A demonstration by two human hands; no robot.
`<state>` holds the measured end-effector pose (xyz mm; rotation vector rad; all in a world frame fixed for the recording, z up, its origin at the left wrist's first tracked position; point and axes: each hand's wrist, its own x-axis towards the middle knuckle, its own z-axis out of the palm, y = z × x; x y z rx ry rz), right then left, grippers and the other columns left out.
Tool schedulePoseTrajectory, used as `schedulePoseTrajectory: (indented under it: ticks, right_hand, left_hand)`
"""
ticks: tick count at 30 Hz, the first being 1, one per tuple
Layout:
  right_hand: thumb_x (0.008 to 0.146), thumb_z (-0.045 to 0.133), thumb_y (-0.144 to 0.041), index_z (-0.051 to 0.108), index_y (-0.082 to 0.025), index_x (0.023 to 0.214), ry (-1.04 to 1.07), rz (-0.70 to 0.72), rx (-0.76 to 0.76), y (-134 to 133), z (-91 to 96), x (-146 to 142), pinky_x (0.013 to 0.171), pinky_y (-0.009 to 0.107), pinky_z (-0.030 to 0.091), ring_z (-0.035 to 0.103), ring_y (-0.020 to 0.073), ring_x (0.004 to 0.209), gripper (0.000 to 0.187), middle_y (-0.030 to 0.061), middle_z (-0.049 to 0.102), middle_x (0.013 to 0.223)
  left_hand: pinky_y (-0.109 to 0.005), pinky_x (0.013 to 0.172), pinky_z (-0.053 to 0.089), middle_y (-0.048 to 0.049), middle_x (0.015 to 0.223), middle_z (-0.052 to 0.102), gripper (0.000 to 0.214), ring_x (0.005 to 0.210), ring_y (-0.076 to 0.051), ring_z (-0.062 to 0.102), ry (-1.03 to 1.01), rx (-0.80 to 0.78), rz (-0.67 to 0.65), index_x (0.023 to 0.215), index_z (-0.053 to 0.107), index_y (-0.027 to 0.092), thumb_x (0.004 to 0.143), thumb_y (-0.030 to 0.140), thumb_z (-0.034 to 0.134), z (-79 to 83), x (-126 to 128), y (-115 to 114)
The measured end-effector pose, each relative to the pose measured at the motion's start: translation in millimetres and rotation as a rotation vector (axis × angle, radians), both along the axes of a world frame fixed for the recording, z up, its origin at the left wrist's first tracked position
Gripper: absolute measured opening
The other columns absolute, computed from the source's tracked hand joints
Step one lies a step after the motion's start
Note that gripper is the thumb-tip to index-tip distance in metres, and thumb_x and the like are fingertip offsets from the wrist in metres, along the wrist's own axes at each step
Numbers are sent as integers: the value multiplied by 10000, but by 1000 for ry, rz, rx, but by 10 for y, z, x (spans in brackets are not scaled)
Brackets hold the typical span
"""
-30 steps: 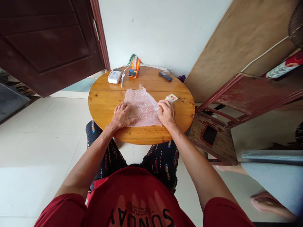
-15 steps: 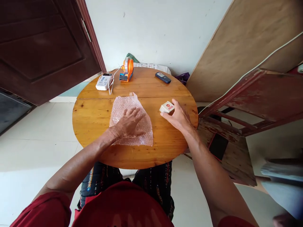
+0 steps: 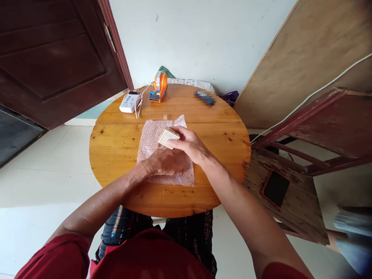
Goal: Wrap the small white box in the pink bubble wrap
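Observation:
A small cream-coloured cardboard box (image 3: 167, 136) is gripped between the thumb and fingers of my right hand (image 3: 188, 144). It is held tilted over the bubble wrap, just above the back of my left hand (image 3: 167, 161). My left hand lies flat, palm down, on the sheet of bubble wrap (image 3: 147, 133); its fingers are largely hidden by the box and my right hand. The clear, pinkish wrap lies on the round wooden table (image 3: 113, 151), its upper right corner sticking out past the box.
An orange tape dispenser (image 3: 163, 87) stands at the table's far side, beside a white device with a cable (image 3: 129, 102). A dark, blurred-out handheld object (image 3: 205, 97) is at the back right. A wooden chair (image 3: 299, 201) at the right bears a black tablet-like thing (image 3: 276, 188).
My right hand has picked up the box from the table's right side and carried it left over the bubble wrap. My left hand stays on the wrap.

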<state>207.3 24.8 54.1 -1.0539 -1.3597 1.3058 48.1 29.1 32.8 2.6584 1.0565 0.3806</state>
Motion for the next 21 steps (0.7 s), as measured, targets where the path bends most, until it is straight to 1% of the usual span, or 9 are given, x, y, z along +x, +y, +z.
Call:
schedulePoseTrajectory:
  ticks: [3, 5, 6, 8, 12, 15, 17, 19, 21]
  right_hand:
    - [613, 838, -473, 710, -219, 1040, -3, -150, -77, 244, -260, -34, 731, 361, 593, 706, 230, 885, 513, 44, 766, 960]
    - [595, 847, -481, 701, -218, 1030, -15, -184, -99, 311, -378, 26, 690, 347, 580, 695, 226, 865, 529, 42, 753, 937]
    - [591, 854, -487, 699, -217, 1033, -23, -181, -96, 317, -405, 59, 692, 350, 581, 693, 226, 865, 541, 43, 750, 939]
    - [589, 867, -495, 697, -217, 1059, -32, -160, -71, 289, -402, 110, 754, 377, 598, 703, 233, 898, 572, 48, 757, 978]
    - [639, 871, -468, 675, -231, 1201, -121, -93, 37, 159, -302, 135, 975, 457, 582, 719, 259, 1054, 640, 69, 764, 1158]
    - [728, 831, -425, 662, -253, 1268, -329, 21, 165, 56, -275, 115, 982, 487, 578, 723, 265, 1048, 591, 70, 768, 1176]
    - [747, 806, -337, 672, -274, 1266, -487, 108, 246, 3, -290, 93, 986, 510, 573, 720, 277, 1061, 540, 68, 769, 1191]
    - [741, 787, -259, 667, -284, 1286, -594, 152, 301, -32, -308, 76, 1030, 535, 549, 702, 297, 1136, 559, 78, 753, 1256]
    - [737, 787, -232, 633, -282, 1348, -630, 159, 319, -53, -313, 72, 1074, 547, 524, 675, 311, 1216, 632, 94, 718, 1346]
  left_hand:
    - [-618, 1253, 356, -129, 1570, 544, 714, 1488, -402, 446, 2, -6, -70, 1457, 606, 247, 824, 528, 780, -37, -306, -55]
    - [-600, 1229, 392, -133, 1571, 545, 605, 1468, -363, 481, -43, 22, 43, 1431, 616, 266, 898, 535, 715, -83, -550, -51]
    - [-602, 1221, 397, -131, 1551, 566, 594, 1464, -363, 487, -55, 36, 92, 1406, 631, 273, 892, 558, 718, -115, -655, -40]
    - [-602, 1225, 386, -137, 1536, 583, 633, 1468, -372, 484, -62, 47, 128, 1380, 646, 263, 855, 605, 744, -189, -797, -13]
    - [-578, 1257, 343, -148, 1557, 568, 804, 1486, -369, 469, -97, 29, 127, 1474, 562, 229, 818, 650, 758, -284, -829, 9]
    - [-576, 1263, 331, -159, 1558, 564, 948, 1490, -376, 461, -128, -2, 146, 1564, 450, 221, 794, 681, 755, -283, -788, -3]
    - [-576, 1267, 323, -167, 1554, 565, 994, 1490, -383, 459, -137, -13, 160, 1588, 410, 217, 786, 698, 746, -274, -782, -14]
    - [-566, 1274, 315, -174, 1555, 561, 1000, 1495, -380, 454, -138, -13, 163, 1592, 396, 207, 791, 701, 734, -270, -789, -22]
    - [-555, 1279, 311, -183, 1566, 548, 993, 1504, -373, 447, -134, -14, 156, 1590, 390, 193, 802, 695, 725, -269, -798, -23]
